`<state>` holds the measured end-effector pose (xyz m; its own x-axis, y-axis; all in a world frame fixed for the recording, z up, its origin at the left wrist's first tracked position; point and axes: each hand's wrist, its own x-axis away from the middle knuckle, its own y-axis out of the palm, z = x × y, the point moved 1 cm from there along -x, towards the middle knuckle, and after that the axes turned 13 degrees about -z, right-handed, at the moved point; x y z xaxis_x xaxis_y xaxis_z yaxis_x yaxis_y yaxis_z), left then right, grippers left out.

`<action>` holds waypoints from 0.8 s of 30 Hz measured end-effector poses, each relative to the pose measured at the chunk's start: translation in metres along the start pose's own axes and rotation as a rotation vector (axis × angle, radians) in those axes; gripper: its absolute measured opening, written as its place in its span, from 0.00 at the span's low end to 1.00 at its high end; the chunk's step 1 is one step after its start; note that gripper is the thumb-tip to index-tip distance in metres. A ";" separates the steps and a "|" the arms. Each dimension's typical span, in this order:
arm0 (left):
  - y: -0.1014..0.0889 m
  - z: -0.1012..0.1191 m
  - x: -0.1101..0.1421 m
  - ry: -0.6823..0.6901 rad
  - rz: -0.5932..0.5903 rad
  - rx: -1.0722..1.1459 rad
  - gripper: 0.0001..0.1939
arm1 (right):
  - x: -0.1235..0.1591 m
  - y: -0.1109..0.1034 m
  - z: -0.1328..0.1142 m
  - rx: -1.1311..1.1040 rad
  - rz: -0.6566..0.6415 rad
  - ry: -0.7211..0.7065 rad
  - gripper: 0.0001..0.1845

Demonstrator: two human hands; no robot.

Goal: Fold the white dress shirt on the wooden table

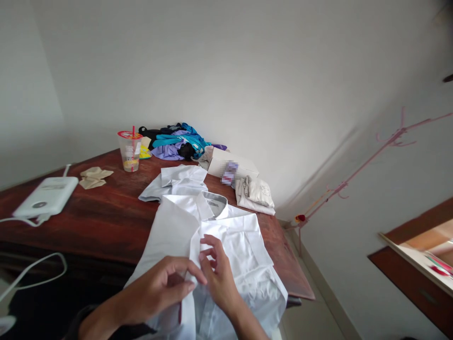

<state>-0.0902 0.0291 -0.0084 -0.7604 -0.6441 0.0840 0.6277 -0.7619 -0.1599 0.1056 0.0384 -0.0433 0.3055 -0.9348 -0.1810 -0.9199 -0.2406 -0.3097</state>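
A white collared shirt (244, 245) lies face up on the dark wooden table (102, 222), its collar toward the wall. My left hand (159, 288) pinches the shirt's front placket near its lower middle. My right hand (217, 274) sits just beside it with fingers curled on the same placket edge. Both hands meet at the shirt's button line.
A second pale shirt (177, 182) lies behind the first. Further back are a pile of coloured clothes (177, 141), a plastic cup with a red straw (130, 150), a white box (231, 165), folded beige cloth (256, 193), crumpled paper (92, 177) and a white device with cable (47, 196).
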 end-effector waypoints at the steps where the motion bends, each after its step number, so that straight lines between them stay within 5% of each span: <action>1: -0.002 0.006 -0.005 0.012 0.070 0.131 0.16 | 0.008 -0.002 -0.005 0.053 0.036 -0.020 0.18; 5: -0.012 0.029 -0.036 0.096 0.431 0.563 0.15 | 0.046 -0.011 -0.014 0.205 0.143 -0.074 0.14; 7: -0.017 0.037 -0.057 0.174 0.506 0.710 0.15 | 0.061 -0.015 -0.013 0.260 0.152 -0.052 0.15; 12: -0.022 0.038 -0.115 0.287 0.513 0.875 0.13 | 0.071 -0.027 -0.004 0.492 0.133 -0.035 0.38; 16: -0.016 0.020 -0.143 0.192 0.514 0.874 0.14 | 0.070 -0.023 0.012 0.667 0.029 -0.015 0.52; 20: -0.010 0.007 -0.140 0.091 0.446 0.899 0.18 | 0.070 -0.004 0.036 0.783 -0.062 -0.033 0.60; 24: -0.010 0.011 -0.116 0.099 0.289 0.864 0.24 | 0.067 0.005 0.046 0.779 -0.029 -0.046 0.47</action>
<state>-0.0065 0.1106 -0.0056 -0.5398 -0.8393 0.0645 0.6725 -0.3839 0.6327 0.1333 -0.0139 -0.0995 0.3523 -0.9152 -0.1959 -0.4787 0.0036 -0.8780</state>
